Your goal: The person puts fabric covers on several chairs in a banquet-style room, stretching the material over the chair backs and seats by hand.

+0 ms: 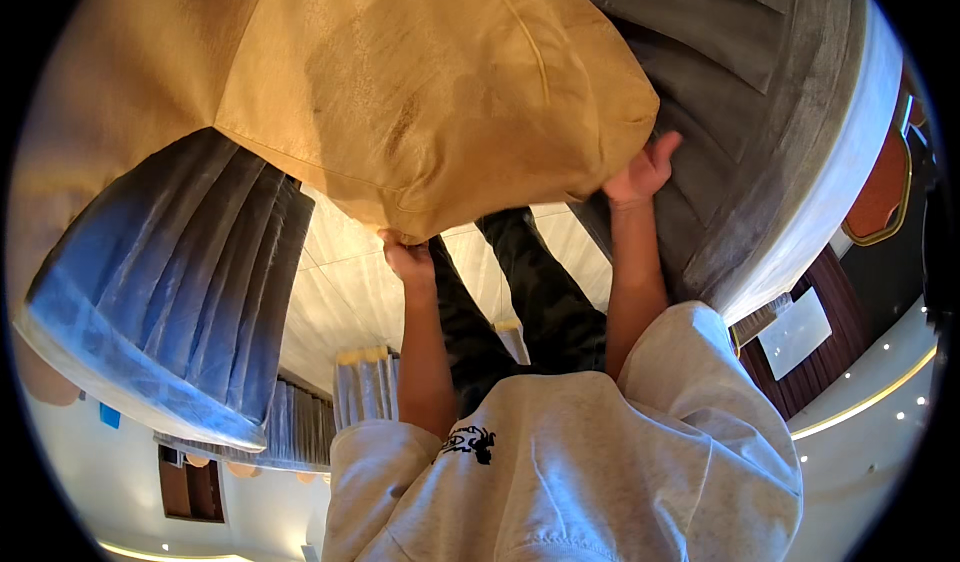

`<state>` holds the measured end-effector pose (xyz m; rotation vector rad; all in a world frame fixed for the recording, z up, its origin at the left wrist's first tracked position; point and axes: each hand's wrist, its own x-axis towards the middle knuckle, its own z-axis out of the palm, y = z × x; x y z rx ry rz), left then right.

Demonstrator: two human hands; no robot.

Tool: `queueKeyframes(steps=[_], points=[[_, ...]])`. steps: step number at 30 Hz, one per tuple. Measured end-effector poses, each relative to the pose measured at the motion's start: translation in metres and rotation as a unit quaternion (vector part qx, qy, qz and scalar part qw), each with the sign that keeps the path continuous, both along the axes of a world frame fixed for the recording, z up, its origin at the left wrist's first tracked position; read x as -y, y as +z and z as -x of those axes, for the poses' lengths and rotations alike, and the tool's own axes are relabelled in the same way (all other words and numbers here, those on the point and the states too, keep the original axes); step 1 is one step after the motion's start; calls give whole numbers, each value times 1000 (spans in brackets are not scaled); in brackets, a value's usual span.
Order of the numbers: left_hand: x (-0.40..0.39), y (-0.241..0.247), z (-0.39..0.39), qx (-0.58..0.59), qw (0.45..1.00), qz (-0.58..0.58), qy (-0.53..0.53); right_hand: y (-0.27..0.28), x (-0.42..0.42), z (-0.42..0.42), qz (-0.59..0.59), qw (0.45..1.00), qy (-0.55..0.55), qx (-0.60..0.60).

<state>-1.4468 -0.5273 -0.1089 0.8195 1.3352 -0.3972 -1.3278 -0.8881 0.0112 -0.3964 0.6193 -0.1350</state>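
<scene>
A large golden-yellow cloth (450,104) with seams and creases hangs in front of me, bulging towards me in a rounded fold. Its lower edge is gripped by my left hand (409,256), with the fingers closed on the hem. My right hand (641,172) is at the cloth's right-hand edge, thumb stretched away; its fingers are partly hidden by the fabric, so whether they grip it is unclear. Pale floor tiles (345,262) and my dark trousers show below the cloth.
Dark grey pleated fabric (720,59) with a pale upper band curves along the right. Another grey pleated skirt (187,277) stands at the left, close to the golden cloth. Farther off are more pleated covers (300,419) and an orange-red chair back (881,187) with a gold frame.
</scene>
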Motion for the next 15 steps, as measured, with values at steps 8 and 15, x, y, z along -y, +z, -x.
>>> queueKeyframes(steps=[8, 15], points=[[63, -32, -55, 41, 956, 226, 183, -102, 29, -13, 40, 970, -155, -185], [19, -100, 17, -100, 995, -21, 21, -132, 27, -49, 95, 939, -119, -307]])
